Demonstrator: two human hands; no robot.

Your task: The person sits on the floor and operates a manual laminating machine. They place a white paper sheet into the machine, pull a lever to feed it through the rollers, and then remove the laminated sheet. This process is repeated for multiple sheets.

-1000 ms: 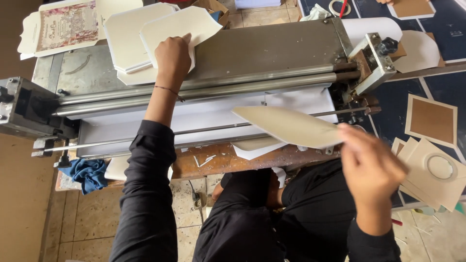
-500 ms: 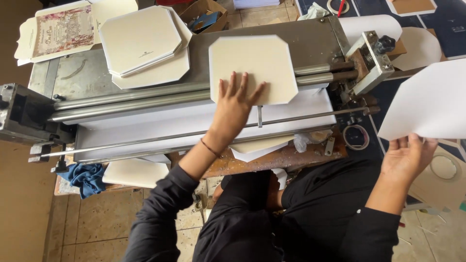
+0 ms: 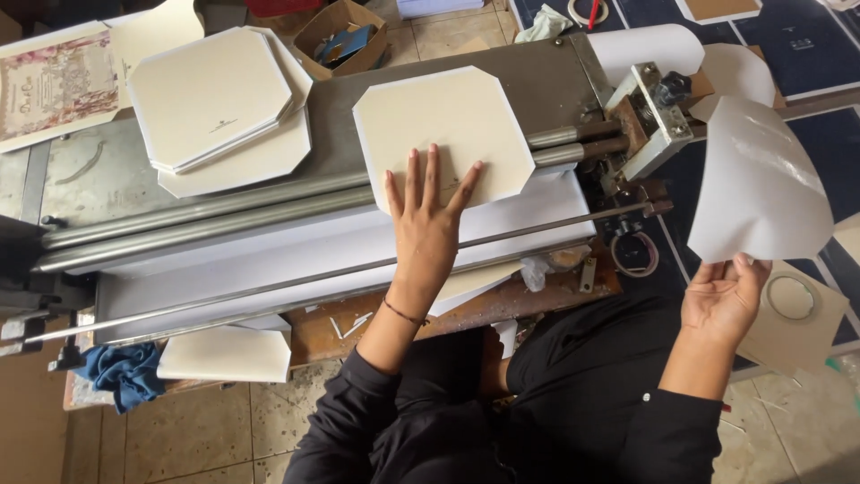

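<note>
Soft, even daylight fills the scene, bright and with only faint shadows. The white sheet [image 3: 757, 184] at right shows slight glare. Focus is sharp throughout.

We see a cream card [image 3: 443, 134] with a thin white edge and a small dark mark near our left hand [image 3: 428, 220]; the sheet [image 3: 757, 184] above our right hand [image 3: 721, 300] is glossy white; the stack of cards [image 3: 215, 103] is off-white, each bearing a tiny dark mark; the machine [image 3: 331, 99] is dull grey steel with silver rollers [image 3: 206, 215]; the paper [image 3: 296, 255] beneath them is plain white; the print [image 3: 55, 85] at the far left shows a pink and green floral pattern on cream; the rag [image 3: 125, 372] is blue; the box [image 3: 340, 31] is brown; our sleeves [image 3: 358, 430] are black; the floor [image 3: 210, 435] is mottled beige tile.
</note>
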